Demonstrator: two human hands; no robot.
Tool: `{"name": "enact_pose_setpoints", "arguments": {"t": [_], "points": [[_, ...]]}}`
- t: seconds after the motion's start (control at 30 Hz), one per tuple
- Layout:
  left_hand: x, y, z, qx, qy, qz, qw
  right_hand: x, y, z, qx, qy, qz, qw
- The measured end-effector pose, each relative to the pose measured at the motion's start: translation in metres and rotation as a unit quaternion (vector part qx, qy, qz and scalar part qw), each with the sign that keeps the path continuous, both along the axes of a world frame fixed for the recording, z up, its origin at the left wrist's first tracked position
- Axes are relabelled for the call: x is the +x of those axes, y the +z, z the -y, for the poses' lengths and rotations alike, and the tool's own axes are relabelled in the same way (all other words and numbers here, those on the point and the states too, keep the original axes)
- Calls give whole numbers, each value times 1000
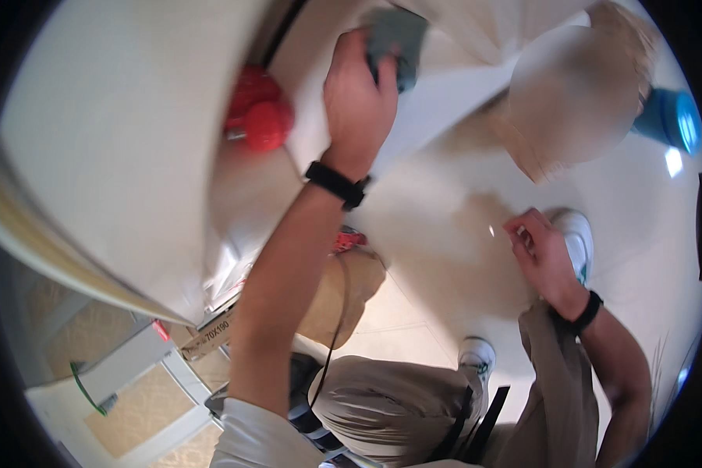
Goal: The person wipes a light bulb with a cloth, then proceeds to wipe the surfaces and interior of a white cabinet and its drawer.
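Note:
At the top centre, my left hand (360,93) grips a grey-green cloth-like item (399,47), which is blurred by motion; a black band circles that wrist. My right hand (541,254) hovers near my right knee with its fingers curled, above a white shoe (574,243). Nothing is plainly visible in the right hand, and its palm is partly hidden. A round beige object (574,93), too blurred to name exactly, stands to the upper right of both hands.
A red rounded object (263,111) sits left of my left hand, beside a large white surface (123,117). A blue cylindrical container (673,120) is at the far right. Below my left forearm lie a brown bag (345,292) and a cardboard box (210,336) bearing writing.

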State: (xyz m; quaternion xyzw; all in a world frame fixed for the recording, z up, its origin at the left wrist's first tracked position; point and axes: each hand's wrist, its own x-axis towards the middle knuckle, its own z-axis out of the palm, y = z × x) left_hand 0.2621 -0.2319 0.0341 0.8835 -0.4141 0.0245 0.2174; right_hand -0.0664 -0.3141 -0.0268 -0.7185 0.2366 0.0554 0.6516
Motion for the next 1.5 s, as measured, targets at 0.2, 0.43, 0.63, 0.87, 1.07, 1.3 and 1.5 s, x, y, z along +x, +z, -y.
{"name": "enact_pose_setpoints", "arguments": {"t": [0.2,0.43,0.63,0.87,1.07,1.3,1.5], "points": [[93,-38,25,-400,253,-426,771,11,6,-3,-8,-3,14,1000],[103,-8,50,-460,64,-550,695,-10,7,16,-13,-20,-2,1000],[104,12,45,-474,6,-566,674,41,102,41,-84,-6,249,965],[79,-28,48,-463,89,-585,660,130,148,75,-483,-70,347,801],[53,111,48,-285,-85,-401,866,153,132,85,-527,-109,345,769],[76,38,82,-403,-44,-465,787,140,120,139,-575,-228,348,704],[7,15,61,-436,89,-540,714,154,113,139,-599,-251,371,664]]}}
